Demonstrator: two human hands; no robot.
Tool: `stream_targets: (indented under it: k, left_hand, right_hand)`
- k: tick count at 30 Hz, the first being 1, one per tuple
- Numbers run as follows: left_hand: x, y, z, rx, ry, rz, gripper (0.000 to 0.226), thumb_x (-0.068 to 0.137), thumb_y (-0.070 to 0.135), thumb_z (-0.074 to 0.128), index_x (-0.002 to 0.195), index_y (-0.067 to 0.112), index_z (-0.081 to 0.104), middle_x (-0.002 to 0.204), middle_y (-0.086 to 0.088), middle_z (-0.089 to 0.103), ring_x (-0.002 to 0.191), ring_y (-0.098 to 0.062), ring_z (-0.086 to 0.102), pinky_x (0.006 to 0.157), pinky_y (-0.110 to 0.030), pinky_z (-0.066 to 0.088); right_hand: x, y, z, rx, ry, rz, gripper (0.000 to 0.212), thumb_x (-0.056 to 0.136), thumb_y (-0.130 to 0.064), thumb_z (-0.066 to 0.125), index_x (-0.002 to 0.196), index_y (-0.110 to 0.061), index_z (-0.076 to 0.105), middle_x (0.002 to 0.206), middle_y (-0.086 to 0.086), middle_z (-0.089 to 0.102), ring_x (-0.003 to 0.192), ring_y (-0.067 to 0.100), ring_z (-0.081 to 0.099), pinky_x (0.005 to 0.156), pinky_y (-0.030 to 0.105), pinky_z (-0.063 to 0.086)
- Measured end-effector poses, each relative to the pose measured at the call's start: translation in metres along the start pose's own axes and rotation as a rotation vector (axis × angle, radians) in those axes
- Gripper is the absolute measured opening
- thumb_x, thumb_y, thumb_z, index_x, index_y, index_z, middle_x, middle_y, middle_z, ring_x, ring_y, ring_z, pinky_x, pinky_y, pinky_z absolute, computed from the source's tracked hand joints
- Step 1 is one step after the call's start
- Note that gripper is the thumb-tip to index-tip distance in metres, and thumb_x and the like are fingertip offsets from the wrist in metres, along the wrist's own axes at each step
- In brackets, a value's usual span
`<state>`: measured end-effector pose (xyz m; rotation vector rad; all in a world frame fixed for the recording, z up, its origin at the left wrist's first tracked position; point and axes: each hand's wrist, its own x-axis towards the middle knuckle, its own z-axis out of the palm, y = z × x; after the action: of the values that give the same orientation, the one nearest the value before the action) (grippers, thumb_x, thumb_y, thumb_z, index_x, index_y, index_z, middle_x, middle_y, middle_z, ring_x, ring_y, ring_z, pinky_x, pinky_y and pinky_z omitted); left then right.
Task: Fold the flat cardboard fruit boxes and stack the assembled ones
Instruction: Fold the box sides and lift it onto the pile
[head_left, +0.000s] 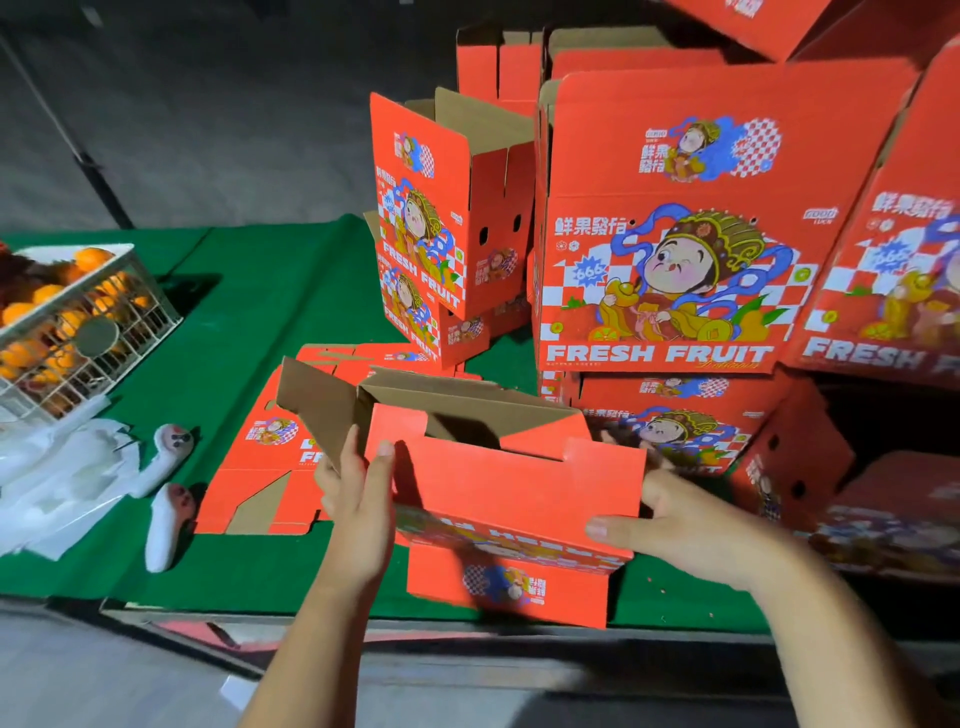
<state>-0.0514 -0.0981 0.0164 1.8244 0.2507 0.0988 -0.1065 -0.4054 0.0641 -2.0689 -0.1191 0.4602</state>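
Midway through the job, a person works a half-formed red fruit box (511, 499) into shape above the near edge of a green tabletop (270, 291). The left hand (358, 499) holds the box's left end, thumb pressed on the red front panel and fingers behind a raised brown flap; the right hand (670, 525) takes the opposite end, thumb on the front and fingers out of sight behind, so its grip is on the box, though how tightly cannot be told. The box's flaps stand open and its lower flap hangs loose, so the folding looks unfinished. Beneath and just behind it lie flat blanks (260, 467) waiting their turn, a sign that more folding is left. Behind them, a short stack of assembled boxes (436, 249) rises at centre, and larger stacks (670, 249) fill the right side, suggesting a good share of the work is done. A wire basket of oranges (78, 317) and white wrapping (57, 478) sit at the left.
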Motion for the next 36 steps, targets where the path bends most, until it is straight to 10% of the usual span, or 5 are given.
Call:
stream_targets:
  k: [10, 16, 21, 29, 36]
  left_hand:
    - [-0.009, 0.014, 0.002, 0.032, -0.089, -0.049, 0.092, 0.069, 0.103, 0.022, 0.151, 0.063, 0.017, 0.170, 0.012, -0.012, 0.152, -0.009, -0.017, 0.121, -0.045, -0.004]
    - [0.000, 0.004, 0.006, 0.107, -0.105, 0.095, 0.072, 0.085, 0.088, 0.031, 0.150, 0.058, 0.030, 0.165, 0.008, 0.023, 0.139, 0.018, -0.001, 0.113, -0.028, -0.004]
    - [0.014, 0.008, 0.020, 0.379, 0.137, 0.229, 0.060, 0.085, 0.064, 0.067, 0.128, 0.022, 0.065, 0.105, -0.011, 0.057, 0.112, -0.036, 0.050, 0.095, -0.041, 0.036]
    - [0.029, 0.012, 0.009, 0.503, 0.184, 0.527, 0.109, 0.070, 0.025, 0.092, 0.159, 0.018, 0.029, 0.137, -0.017, 0.052, 0.123, -0.029, 0.048, 0.101, -0.043, 0.042]
    - [0.026, -0.025, 0.000, 0.364, 0.226, 0.615, 0.051, 0.085, 0.042, 0.069, 0.120, 0.008, 0.054, 0.113, -0.013, 0.059, 0.101, -0.037, 0.057, 0.089, -0.056, 0.046]
  right_hand:
    - [-0.025, -0.007, -0.013, -0.419, -0.100, 0.101, 0.053, 0.070, -0.081, 0.061, 0.119, -0.084, 0.043, 0.149, -0.028, -0.046, 0.134, 0.009, -0.053, 0.123, 0.049, 0.000]
    - [-0.016, 0.020, -0.005, -0.235, 0.244, -0.081, 0.077, 0.084, -0.075, 0.060, 0.146, -0.073, 0.015, 0.160, -0.043, 0.006, 0.145, -0.013, 0.018, 0.112, 0.034, 0.034]
    - [0.009, 0.032, 0.012, 0.096, 0.597, 0.005, 0.020, 0.099, -0.060, 0.042, 0.117, -0.054, 0.048, 0.109, -0.021, 0.067, 0.107, 0.003, 0.061, 0.081, 0.026, 0.044]
    - [0.035, 0.022, 0.050, -0.057, 0.794, 0.023, 0.114, 0.095, -0.004, 0.058, 0.149, -0.054, -0.030, 0.127, 0.026, 0.062, 0.079, 0.041, 0.067, 0.074, 0.048, 0.056]
    - [0.045, 0.036, 0.077, -0.346, 0.738, -0.233, 0.117, 0.087, 0.015, 0.050, 0.157, -0.045, -0.022, 0.171, 0.016, -0.007, 0.155, 0.041, 0.018, 0.119, 0.049, 0.034]
